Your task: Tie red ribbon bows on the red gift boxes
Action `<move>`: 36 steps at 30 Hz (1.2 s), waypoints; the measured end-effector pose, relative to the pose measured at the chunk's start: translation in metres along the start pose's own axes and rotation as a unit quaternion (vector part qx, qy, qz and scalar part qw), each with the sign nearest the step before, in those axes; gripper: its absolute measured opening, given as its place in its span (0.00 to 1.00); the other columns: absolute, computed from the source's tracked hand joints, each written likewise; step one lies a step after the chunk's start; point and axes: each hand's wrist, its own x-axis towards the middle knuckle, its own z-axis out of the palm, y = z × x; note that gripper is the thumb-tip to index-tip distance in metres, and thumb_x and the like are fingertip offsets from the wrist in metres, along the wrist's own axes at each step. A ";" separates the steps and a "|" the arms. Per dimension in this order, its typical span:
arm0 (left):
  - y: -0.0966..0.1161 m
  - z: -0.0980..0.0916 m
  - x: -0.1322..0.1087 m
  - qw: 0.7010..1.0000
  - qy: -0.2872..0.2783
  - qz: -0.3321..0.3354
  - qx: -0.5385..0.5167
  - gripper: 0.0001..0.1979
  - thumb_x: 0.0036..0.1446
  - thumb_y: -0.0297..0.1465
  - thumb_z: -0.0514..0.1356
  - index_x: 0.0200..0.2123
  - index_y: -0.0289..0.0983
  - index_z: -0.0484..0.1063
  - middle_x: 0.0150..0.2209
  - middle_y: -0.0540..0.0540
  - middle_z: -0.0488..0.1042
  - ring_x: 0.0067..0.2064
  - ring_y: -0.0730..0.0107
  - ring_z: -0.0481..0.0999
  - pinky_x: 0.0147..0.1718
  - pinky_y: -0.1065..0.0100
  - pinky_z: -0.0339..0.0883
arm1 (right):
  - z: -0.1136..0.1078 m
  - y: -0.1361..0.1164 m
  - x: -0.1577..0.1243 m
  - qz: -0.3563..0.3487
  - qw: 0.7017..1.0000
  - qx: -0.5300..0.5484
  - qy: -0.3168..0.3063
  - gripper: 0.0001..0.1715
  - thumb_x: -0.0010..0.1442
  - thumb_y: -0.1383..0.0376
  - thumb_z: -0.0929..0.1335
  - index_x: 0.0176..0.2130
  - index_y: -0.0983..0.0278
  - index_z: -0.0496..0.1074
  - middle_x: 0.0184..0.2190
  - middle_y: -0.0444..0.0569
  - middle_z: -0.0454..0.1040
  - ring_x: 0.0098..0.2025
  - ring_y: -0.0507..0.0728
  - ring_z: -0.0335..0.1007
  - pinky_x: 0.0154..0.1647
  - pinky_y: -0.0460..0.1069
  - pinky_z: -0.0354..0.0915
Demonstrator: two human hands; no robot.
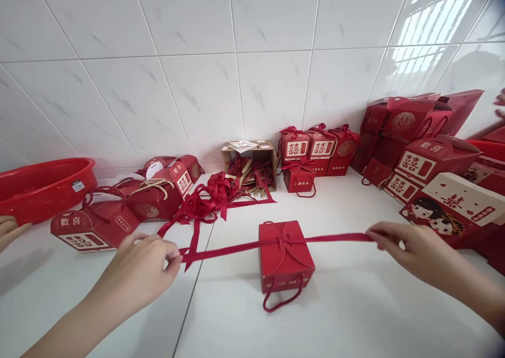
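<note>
A small red gift box (278,268) with folded top flaps and a rope handle stands in front of me on the white surface. A dark red ribbon (232,249) runs through the slots in its top and stretches out to both sides, nearly straight. My left hand (148,260) is closed, pinching the ribbon on the left. On the right, my right hand (398,242) pinches the other end between thumb and fingers. Behind my left hand lies a loose heap of red ribbons (207,200), with one strand hanging close to the held ribbon.
An open cardboard box (269,163) full of ribbons stands by the tiled wall. Bow-tied red boxes (299,178) sit beside it. More boxes are stacked at right (430,158) and grouped at left (94,224). Another person's hand (11,230) shows near a red basin (43,189).
</note>
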 end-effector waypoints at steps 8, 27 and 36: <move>0.039 0.026 0.017 0.984 0.009 0.085 -0.159 0.08 0.55 0.36 0.55 0.30 0.41 0.72 0.46 0.44 0.75 0.52 0.51 0.71 0.58 0.43 0.50 | 0.024 -0.021 0.017 0.024 0.998 0.060 -0.020 0.31 0.62 0.44 0.60 0.55 0.59 0.68 0.55 0.56 0.68 0.47 0.63 0.72 0.41 0.56 0.71; 0.121 0.046 0.019 0.834 -0.052 0.018 -0.549 0.28 0.53 0.40 0.62 0.52 0.42 0.51 0.57 0.39 0.56 0.60 0.59 0.61 0.55 0.56 0.62 | 0.046 -0.100 0.021 0.009 0.936 0.278 -0.214 0.39 0.67 0.45 0.51 0.69 0.58 0.42 0.53 0.53 0.69 0.54 0.60 0.65 0.56 0.56 0.60; 0.112 0.031 0.026 0.816 -0.191 0.046 -0.544 0.18 0.56 0.47 0.57 0.30 0.38 0.64 0.32 0.49 0.69 0.34 0.67 0.69 0.35 0.67 0.64 | 0.033 -0.068 0.032 -0.110 0.927 0.323 -0.156 0.16 0.61 0.57 0.66 0.32 0.60 0.53 0.25 0.38 0.56 0.26 0.50 0.48 0.25 0.46 0.52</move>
